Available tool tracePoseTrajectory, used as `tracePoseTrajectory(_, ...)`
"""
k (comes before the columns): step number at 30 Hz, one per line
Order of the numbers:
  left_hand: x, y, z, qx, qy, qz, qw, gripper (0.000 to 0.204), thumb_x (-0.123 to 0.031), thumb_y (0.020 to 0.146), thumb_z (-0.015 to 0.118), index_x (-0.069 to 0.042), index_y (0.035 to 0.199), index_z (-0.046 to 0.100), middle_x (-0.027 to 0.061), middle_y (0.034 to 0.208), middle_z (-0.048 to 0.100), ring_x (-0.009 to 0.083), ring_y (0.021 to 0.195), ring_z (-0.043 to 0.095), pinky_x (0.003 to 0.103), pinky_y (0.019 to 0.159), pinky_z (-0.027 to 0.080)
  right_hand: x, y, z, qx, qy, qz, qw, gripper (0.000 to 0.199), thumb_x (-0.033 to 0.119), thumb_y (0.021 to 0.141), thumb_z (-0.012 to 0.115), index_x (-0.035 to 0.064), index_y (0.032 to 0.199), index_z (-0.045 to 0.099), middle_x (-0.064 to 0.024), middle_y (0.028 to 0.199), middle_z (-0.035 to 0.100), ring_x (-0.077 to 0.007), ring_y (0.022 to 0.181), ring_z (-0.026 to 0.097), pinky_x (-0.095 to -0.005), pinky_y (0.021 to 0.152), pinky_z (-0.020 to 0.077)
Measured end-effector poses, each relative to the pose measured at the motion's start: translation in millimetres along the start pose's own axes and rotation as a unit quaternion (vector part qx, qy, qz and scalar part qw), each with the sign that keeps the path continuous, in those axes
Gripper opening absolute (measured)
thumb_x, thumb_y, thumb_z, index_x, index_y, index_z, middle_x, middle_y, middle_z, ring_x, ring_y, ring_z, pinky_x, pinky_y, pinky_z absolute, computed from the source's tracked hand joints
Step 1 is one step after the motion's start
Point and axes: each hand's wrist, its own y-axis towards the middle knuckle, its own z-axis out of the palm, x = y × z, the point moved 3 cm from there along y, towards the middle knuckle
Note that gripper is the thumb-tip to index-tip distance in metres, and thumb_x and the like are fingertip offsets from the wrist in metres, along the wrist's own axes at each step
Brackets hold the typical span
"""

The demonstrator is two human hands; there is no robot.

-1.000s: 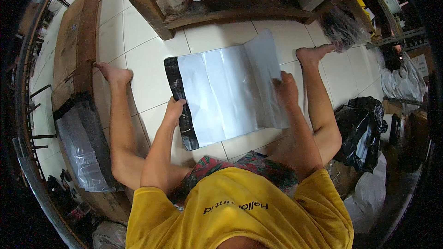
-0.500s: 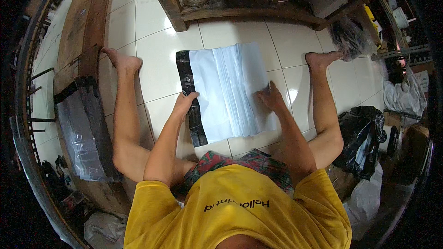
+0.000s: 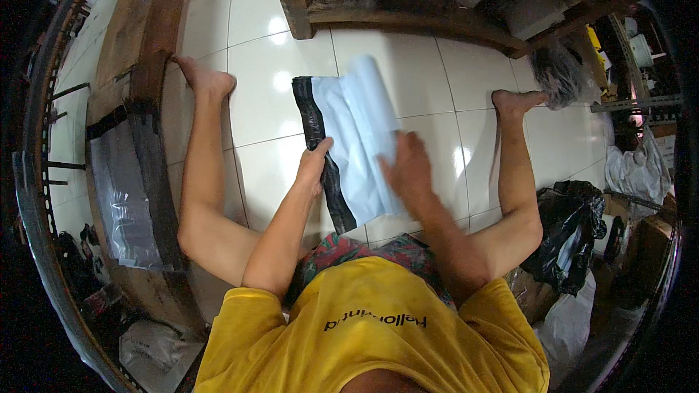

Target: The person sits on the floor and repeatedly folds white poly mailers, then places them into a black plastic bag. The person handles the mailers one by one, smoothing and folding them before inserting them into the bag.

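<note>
A stack of pale blue-white plastic mailing bags (image 3: 353, 124) with a black band along its left side lies between my knees over the tiled floor. My left hand (image 3: 314, 164) is closed on the black band, thumb on top and fingers underneath. The right part of the stack is curled over toward the left, its far end blurred. Against that curled edge is my right hand (image 3: 411, 167), its thumb and fingers apart, slightly smeared by motion.
A wooden board (image 3: 131, 44) lies along the left, bearing more grey plastic bags (image 3: 127, 196) with black edges. A wooden shelf unit (image 3: 408, 20) stands ahead. To the right are a black plastic bag (image 3: 564, 229), a white bag (image 3: 637, 171) and metal racking (image 3: 633, 104).
My right hand has moved left, and the right part of the stack has curled over with it, so the stack looks narrower. My left hand keeps its grip on the black band.
</note>
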Motion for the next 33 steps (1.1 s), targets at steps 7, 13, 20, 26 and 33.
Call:
tracePoseTrajectory(7,-4.4,-0.7,-0.8,0.051,0.063,0.123,0.989,0.083,-0.029,0.081,0.084,0.010,0.141,0.041,0.0234,0.131,0.060,0.0311,0.114,0.063,0.040,0.097,0.053,-2.4,13.6,41.6,-0.086,0.063,-0.047,0.993,0.086,0.050,0.081,0.078,-0.0083,0.137,0.050,-0.0305,0.136,0.053,-0.0429,0.126,0.053,-0.0546,0.105,0.0426)
tracePoseTrajectory(13,-5.3,-9.3,25.0,-0.093,0.262,0.180,0.943,0.076,-0.040,0.082,0.079,0.011,0.127,0.044,0.0319,0.114,0.066,0.0395,0.103,0.069,0.042,0.093,0.054,-42.6,63.0,57.8,0.235,0.467,0.184,0.833,0.083,0.048,0.088,0.075,-0.0101,0.139,0.045,-0.0281,0.130,0.059,-0.0319,0.116,0.062,-0.0433,0.097,0.0518)
tracePoseTrajectory(20,-13.8,-37.5,57.9,-0.156,0.273,0.269,0.910,0.052,-0.040,0.097,0.062,0.008,0.117,0.055,0.0300,0.094,0.070,0.0415,0.087,0.069,0.046,0.081,0.052,-11.0,40.9,43.0,0.073,0.463,0.116,0.876,0.077,0.038,0.091,0.075,-0.0078,0.142,0.041,-0.0228,0.129,0.060,-0.0287,0.115,0.061,-0.0405,0.099,0.0495)
tracePoseTrajectory(26,-45.1,-101.5,76.2,-0.079,0.091,0.469,0.875,0.058,-0.034,0.099,0.063,0.008,0.136,0.047,0.0197,0.109,0.067,0.0264,0.096,0.065,0.036,0.090,0.051,20.0,12.3,-25.4,-0.080,0.491,-0.055,0.866,0.075,0.036,0.096,0.064,-0.0063,0.149,0.030,-0.0267,0.141,0.047,-0.0356,0.131,0.048,-0.0471,0.113,0.0361)
tracePoseTrajectory(33,-20.5,-66.9,47.1,0.029,0.071,0.499,0.863,0.100,-0.048,0.086,0.079,0.002,0.153,0.026,0.0163,0.143,0.048,0.0271,0.131,0.048,0.038,0.112,0.035,-24.1,6.1,2.3,-0.013,0.533,-0.066,0.844,0.068,0.042,0.108,0.037,-0.0026,0.157,0.023,-0.0212,0.159,0.032,-0.0336,0.148,0.031,-0.0446,0.123,0.0203)
